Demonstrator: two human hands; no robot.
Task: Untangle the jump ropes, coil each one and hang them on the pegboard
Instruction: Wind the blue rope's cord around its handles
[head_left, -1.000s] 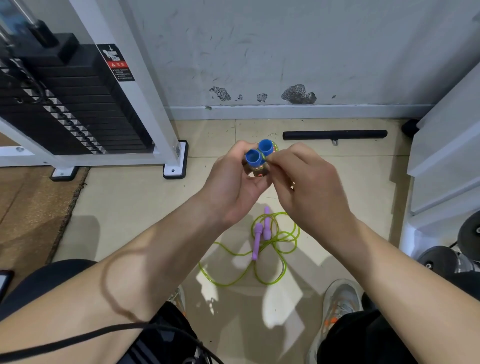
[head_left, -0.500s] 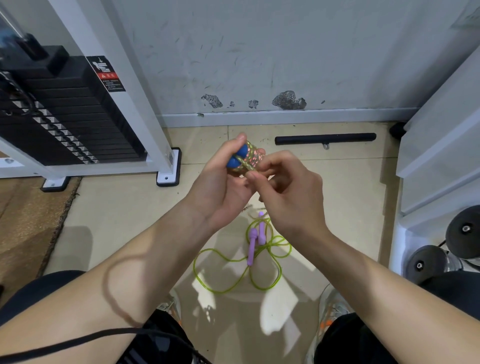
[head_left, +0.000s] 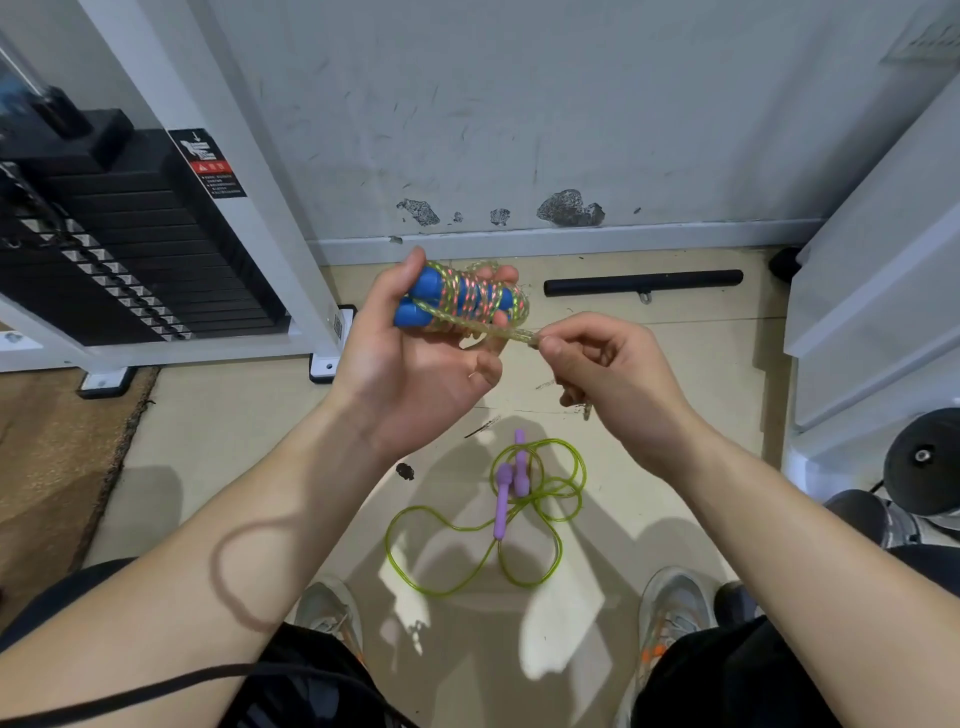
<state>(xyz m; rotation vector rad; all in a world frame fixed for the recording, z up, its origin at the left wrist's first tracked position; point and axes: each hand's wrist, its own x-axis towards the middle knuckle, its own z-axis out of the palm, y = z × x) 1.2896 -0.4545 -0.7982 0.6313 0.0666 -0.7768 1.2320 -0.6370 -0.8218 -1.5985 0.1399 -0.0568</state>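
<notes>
**While the blue-handled rope is being wound, the green one lies loose on the floor**

Where the view is cut off at the bottom, only the toes of two grey shoes (head_left: 670, 608) are seen on the tiled floor (head_left: 218, 441). Between and just beyond them the green jump rope (head_left: 503, 501) lies in loose loops, its two purple handles side by side on top of the cord.

Above it, the blue-handled jump rope (head_left: 467, 301) is gripped in the left hand (head_left: 415, 364): thumb and fingers are curled round both handles, which lie side by side and are wrapped by several turns of speckled cord. The far ends of the handles are hidden by the wraps and fingertips. A free strand (head_left: 498, 330) is pinched between thumb and forefinger of the right hand (head_left: 618, 379), whose other fingers are curled. How the cord runs inside that fist cannot be made out.

Half a second ago the right hand was pressed against the bundle; it is now drawn off to the right, with the strand pulled taut.

Along the floor's far edge a black bar (head_left: 644, 280) lies by the wall, and a weight stack (head_left: 130, 249) stands at the far left corner.
</notes>
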